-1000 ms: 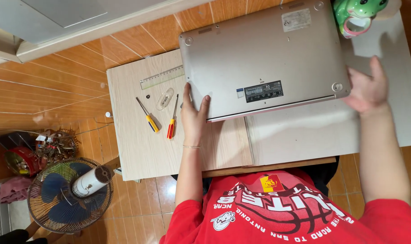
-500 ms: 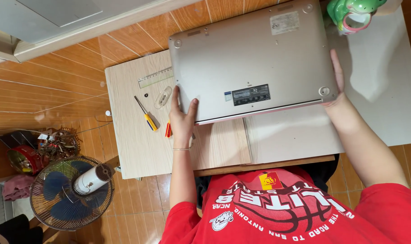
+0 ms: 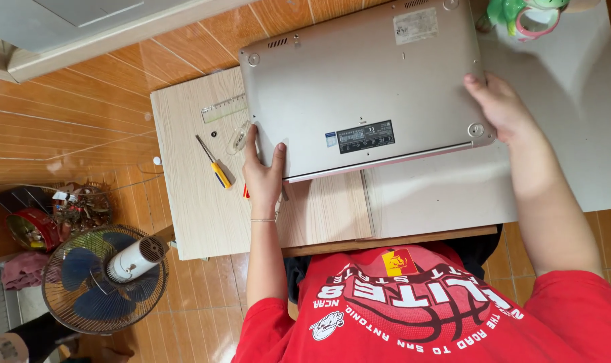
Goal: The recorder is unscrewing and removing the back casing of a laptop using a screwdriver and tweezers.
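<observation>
On a pale wooden table (image 3: pixel 205 208) above an orange tiled floor, the upturned silver laptop (image 3: pixel 359 87) has slid farther away. The left hand (image 3: pixel 264 176) and right hand (image 3: pixel 502 107) grip its near corners, fingers curled around the edges. Beside it lie a yellow-handled screwdriver (image 3: pixel 213 163) and, seemingly, a clear ruler (image 3: pixel 223 109).

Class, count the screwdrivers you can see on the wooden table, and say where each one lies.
2. A yellow-handled screwdriver lies left of the left hand, below the ruler. A red-handled screwdriver is mostly hidden under that hand. The laptop may hide others.
</observation>
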